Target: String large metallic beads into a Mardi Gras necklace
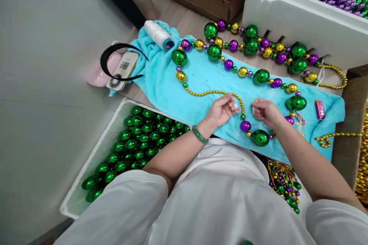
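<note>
A bead necklace of large green, purple and gold beads lies in a loop on a turquoise towel. Its gold small-bead chain curves past my left hand. That hand has its thumb and forefinger pinched together and the other fingers curled; what they hold is too small to make out. Across the chain, my right hand is closed, with its fingertips turned inward and their contents hidden. White wrapping shows on fingers of both hands. A green bangle circles my left wrist.
A thread spool, black hoop and phone lie at the towel's left. Right are a purple lighter and loose thread. Behind lies another necklace. A foam box and green-bead tray stand nearby.
</note>
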The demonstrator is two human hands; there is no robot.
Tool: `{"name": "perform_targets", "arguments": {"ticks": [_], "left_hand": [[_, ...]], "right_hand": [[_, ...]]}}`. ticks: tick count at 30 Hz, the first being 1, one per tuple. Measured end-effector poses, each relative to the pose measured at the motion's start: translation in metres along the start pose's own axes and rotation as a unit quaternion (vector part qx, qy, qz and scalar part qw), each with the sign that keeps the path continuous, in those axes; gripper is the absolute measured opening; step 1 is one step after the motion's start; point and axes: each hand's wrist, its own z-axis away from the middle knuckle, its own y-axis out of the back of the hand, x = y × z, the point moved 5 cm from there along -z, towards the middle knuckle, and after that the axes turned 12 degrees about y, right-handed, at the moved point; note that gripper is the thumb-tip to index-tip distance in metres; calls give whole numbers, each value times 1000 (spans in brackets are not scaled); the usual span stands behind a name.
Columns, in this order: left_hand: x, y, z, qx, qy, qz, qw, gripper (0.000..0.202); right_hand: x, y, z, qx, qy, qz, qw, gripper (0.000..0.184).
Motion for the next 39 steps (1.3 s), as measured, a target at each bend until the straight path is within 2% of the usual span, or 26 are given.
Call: {"name": "perform_targets", "arguments": {"ticks": [2, 10, 14, 17, 20, 23, 26, 31, 34, 39], "left_hand": [[-1, -1, -5, -10, -7, -30, 999, 24], [-5, 3, -12, 22, -31, -184, 982, 25], [-6, 7, -10, 69, -43, -258, 963, 25], [-6, 11, -9, 90, -44, -260, 960, 24], [-4, 9, -11, 76, -32, -247, 965, 22], [-3, 1, -12, 33, -3, -232, 972, 25], [1, -10, -13, 14, -10, -273, 962, 24], [10, -23, -16, 42, -38, -369, 928, 26], [10, -33, -19, 27, -29, -402, 915, 33], [8, -46, -21, 21, -17, -465, 885, 37]], "right_hand": [[0, 0, -1, 4, -1, -2, 1000, 32], [-5, 8, -5, 20, 2, -52, 998, 36], [-6, 15, -3, 31, 5, -67, 997, 42], [-7, 19, -2, 41, 11, -69, 997, 42], [-11, 21, -1, 48, 18, -62, 997, 34], [-25, 26, 4, 62, 70, 17, 996, 23], [-46, 28, 15, 61, 155, 163, 972, 19], [-70, 10, 35, 19, 255, 376, 891, 19], [-78, -8, 42, -34, 290, 433, 853, 16], [-90, -24, 41, -72, 319, 449, 832, 12]]}}
